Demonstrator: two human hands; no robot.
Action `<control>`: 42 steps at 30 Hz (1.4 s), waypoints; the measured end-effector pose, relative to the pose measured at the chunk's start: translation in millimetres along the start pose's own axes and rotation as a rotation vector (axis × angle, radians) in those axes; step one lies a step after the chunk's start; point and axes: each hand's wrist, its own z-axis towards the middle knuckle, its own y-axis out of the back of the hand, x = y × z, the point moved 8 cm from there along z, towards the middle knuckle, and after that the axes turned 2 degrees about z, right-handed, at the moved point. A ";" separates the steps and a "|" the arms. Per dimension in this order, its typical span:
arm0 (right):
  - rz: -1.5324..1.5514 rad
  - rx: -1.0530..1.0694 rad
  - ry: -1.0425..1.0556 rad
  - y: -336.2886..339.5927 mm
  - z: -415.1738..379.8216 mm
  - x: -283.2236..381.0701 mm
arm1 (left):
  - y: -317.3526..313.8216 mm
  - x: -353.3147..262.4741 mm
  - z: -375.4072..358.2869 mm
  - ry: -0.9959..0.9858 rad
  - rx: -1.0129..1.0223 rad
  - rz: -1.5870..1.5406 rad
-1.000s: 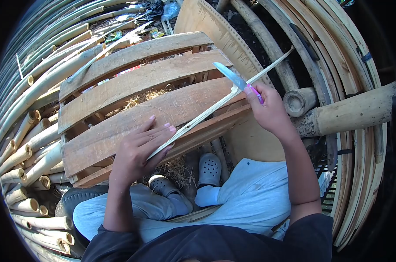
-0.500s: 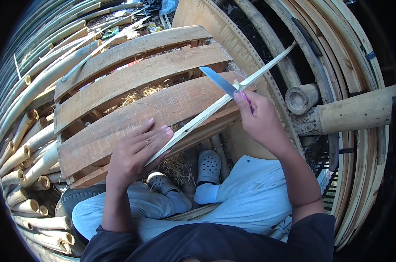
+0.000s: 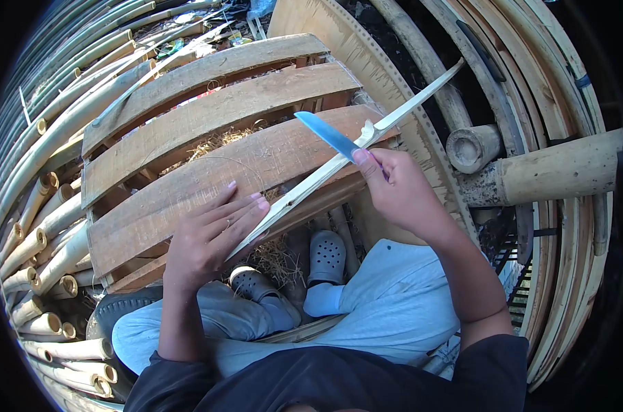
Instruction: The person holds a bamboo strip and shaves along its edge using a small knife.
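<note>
A pale split bamboo strip lies diagonally over the near edge of a slatted wooden bench. My left hand rests on the bench edge with its fingers stretched out over the strip's lower end; its thumb is hidden. In my right hand is a knife, its handle wrapped by my fingers and its blade pointing up and left across the strip. Just beyond the blade, a curled shaving stands up from the strip. The strip's far end sticks out past the bench to the upper right.
Cut bamboo poles are piled at the left. A curved woven panel stands behind the bench. A thick bamboo pole juts in from the right, before long curved strips. My feet in grey clogs are below the bench.
My right hand and the knife have slid down and left along the strip. The shaving looks larger and more curled. My left hand has barely moved.
</note>
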 end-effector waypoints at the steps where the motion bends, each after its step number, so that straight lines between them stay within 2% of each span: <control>1: 0.008 -0.040 -0.092 10.8 5.0 -4.1 | 0.8 0.8 0.3 0.016 -0.013 -0.004; 2: 0.014 -0.077 -0.185 17.6 5.9 -9.8 | 1.5 1.4 0.2 0.034 -0.027 -0.011; 4: -0.023 -0.109 -0.109 7.9 3.4 -13.1 | 1.2 0.2 1.1 0.017 -0.018 0.001; 6: 0.032 -0.020 -0.029 -9.0 -4.2 -7.2 | 0.6 -0.8 1.6 -0.001 -0.001 0.015; 8: 0.044 -0.003 -0.056 -1.1 2.4 -5.2 | 0.9 0.4 1.3 0.028 -0.018 -0.007; 10: -0.015 -0.121 -0.125 9.1 6.0 -11.2 | 0.1 -0.2 0.3 0.035 -0.011 -0.007; 12: 0.013 -0.107 -0.070 0.3 -2.3 -1.5 | 0.5 0.9 1.5 0.036 -0.012 0.002; 14: 0.061 0.038 -0.019 -14.4 -3.3 -5.7 | -1.2 -1.2 1.1 -0.004 0.001 0.022; 18: 0.020 -0.116 -0.041 0.6 3.2 -3.0 | 0.2 2.1 1.0 0.055 -0.029 -0.033; 22: 0.107 0.009 -0.051 -14.4 -1.9 -5.7 | -1.9 0.2 1.4 0.016 0.014 0.012; 24: 0.063 -0.058 -0.075 -5.3 1.2 -5.2 | -2.4 0.9 0.4 0.041 0.010 0.011; 26: 0.027 -0.134 -0.012 -13.5 -8.4 4.7 | -1.9 -0.6 1.5 0.029 0.003 0.041; 32: 0.076 -0.080 -0.129 -8.7 2.2 -21.8 | -2.0 0.8 3.6 0.063 -0.001 0.081; 35: 0.082 -0.143 -0.030 -18.4 -6.8 -6.1 | 1.8 3.6 -2.1 0.073 -0.062 0.032; 38: 0.153 -0.112 -0.106 -1.0 9.0 -20.6 | 0.9 4.9 -1.2 0.100 -0.088 0.073; 40: 0.156 -0.157 -0.044 -7.0 5.1 -16.8 | 2.4 4.4 -4.0 0.106 -0.092 0.071; 42: 0.114 -0.013 0.062 -36.1 -10.9 4.6 | 3.9 5.7 -3.1 0.104 -0.099 0.071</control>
